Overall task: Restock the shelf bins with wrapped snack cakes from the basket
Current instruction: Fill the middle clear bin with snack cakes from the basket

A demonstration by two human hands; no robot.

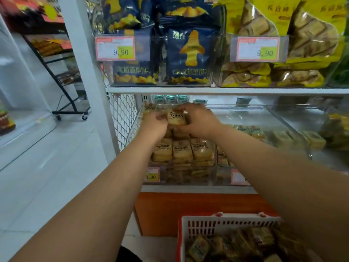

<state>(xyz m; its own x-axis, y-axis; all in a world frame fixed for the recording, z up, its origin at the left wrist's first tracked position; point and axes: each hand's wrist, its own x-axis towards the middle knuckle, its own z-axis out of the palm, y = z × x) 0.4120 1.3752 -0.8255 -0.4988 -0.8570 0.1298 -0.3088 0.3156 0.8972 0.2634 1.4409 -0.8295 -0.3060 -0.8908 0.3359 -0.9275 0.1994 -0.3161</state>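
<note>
Clear plastic bin (214, 163) on the lower shelf, left end, is the one being filled. Both hands are in it at the far side, close together, clamped on one wrapped snack cake (176, 118): left hand (157, 122) pinches its left edge, right hand (200, 119) curls over its top and right edge. The cake stands upright, label facing near.

Near row of the same cakes (182, 150) already stands upright at the front of the bin, three across, more stacked below. Held cake sits above and behind that row; whether it is touching the packs under it I cannot tell, the hands cover the contact.

Step in hand: placing, my read. Cake is over its slot at the back but not yet released.

Next move calls for:
- seat it upright, label forward, lined up with the near row
- let go with both hands without tipping the neighbours
- reach back to the basket (228, 223), near right, red rim and white slotted wall, wrapped cakes inside

Basket holds plenty, so the task looks well short of done. Bin to the right (277, 118) is mostly bare at the back, with a few greenish packs (313, 141) low in it; likely the next one to fill, though the basket contents are too blurred to match.

Upper shelf bins hold blue bags (190, 57) and yellow bags (311, 35).
</note>
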